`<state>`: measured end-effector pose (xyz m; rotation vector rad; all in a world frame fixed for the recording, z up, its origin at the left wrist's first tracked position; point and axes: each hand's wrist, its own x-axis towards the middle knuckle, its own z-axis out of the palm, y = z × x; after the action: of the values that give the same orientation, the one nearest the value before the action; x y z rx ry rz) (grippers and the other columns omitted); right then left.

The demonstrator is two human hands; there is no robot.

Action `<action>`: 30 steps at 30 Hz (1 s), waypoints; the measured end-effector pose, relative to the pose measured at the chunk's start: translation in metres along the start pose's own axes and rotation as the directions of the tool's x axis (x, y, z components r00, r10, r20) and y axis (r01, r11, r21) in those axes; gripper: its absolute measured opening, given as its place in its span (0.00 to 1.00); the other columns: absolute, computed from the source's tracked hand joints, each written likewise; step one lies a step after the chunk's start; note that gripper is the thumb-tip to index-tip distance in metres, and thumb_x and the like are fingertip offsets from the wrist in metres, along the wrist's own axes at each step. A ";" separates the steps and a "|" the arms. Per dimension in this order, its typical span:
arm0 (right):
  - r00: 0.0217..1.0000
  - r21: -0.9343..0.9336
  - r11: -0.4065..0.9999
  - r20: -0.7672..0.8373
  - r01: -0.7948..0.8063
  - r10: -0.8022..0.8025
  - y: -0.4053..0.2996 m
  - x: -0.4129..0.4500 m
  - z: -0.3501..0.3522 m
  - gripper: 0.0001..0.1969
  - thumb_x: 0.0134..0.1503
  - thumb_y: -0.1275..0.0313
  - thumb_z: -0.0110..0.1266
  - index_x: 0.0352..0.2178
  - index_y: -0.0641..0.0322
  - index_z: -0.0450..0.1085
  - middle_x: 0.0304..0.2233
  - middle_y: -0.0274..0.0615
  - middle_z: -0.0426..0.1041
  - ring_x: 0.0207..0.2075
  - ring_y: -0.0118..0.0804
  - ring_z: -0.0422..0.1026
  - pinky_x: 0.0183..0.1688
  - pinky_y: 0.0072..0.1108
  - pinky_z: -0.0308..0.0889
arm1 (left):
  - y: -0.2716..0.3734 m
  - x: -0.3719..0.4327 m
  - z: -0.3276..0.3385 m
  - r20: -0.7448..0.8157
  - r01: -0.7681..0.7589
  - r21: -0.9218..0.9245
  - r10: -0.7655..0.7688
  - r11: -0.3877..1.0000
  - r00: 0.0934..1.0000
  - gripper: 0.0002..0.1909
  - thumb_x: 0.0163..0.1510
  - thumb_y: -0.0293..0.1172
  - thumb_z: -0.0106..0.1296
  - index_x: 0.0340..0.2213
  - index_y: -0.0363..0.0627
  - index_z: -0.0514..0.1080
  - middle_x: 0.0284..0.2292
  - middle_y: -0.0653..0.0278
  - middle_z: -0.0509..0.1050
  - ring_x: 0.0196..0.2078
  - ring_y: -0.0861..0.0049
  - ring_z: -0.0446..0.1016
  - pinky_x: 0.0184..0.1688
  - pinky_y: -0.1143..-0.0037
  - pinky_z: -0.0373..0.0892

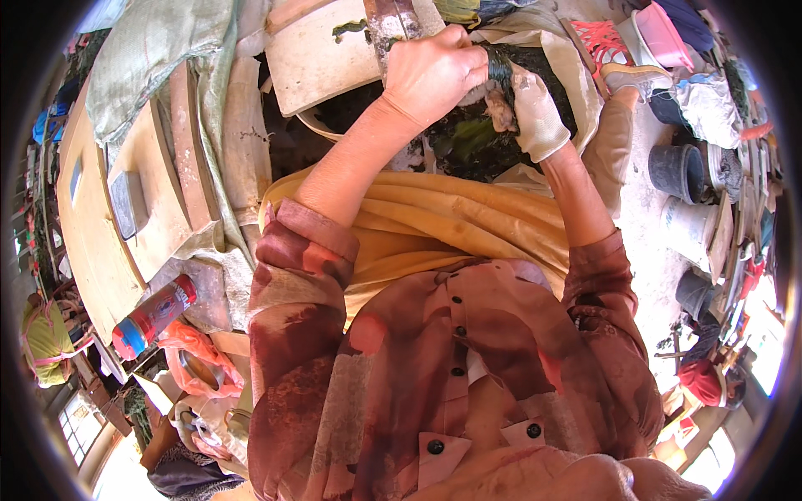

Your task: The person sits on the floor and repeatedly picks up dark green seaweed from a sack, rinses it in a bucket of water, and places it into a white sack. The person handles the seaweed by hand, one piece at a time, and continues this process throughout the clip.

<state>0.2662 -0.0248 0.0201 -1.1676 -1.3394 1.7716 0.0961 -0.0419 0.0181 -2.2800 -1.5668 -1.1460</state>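
Note:
My left hand [435, 75], bare, is curled with its fingertips against a bundle of dark green strands [499, 67]. On the other side of the bundle, my right hand [537, 116] grips it in a worn whitish knit glove. A brownish lump [500, 113] hangs below the strands, too blurred to name. Under both hands lies a dark, wet-looking green heap [470, 141] on a pale sheet [573, 81]. A mustard-yellow apron or cloth [426, 213] covers my lap.
A pale board [322, 56] with a dark green scrap stands beyond my left hand. At left are wooden planks [150, 188], a woven sack [156, 69] and a red bottle [155, 316]. Black buckets [677, 172], a pink basin [665, 34] and another person's shoe [636, 78] are at right.

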 end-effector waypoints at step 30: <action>0.993 -0.344 0.932 0.052 0.115 -0.103 -0.002 0.000 -0.021 0.27 0.66 0.52 0.40 0.40 0.68 0.74 0.14 0.30 0.66 0.17 0.20 0.63 0.19 0.17 0.58 | -0.004 0.015 0.011 0.221 0.380 -0.855 -0.414 0.353 0.883 0.05 0.53 0.26 0.56 0.26 0.41 0.72 0.28 0.70 0.69 0.30 0.79 0.68 0.34 0.79 0.64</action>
<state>0.2847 -0.0157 0.0201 -1.2213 -1.7540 1.5197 0.1005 -0.0240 0.0191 -2.3274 -1.8194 -2.6903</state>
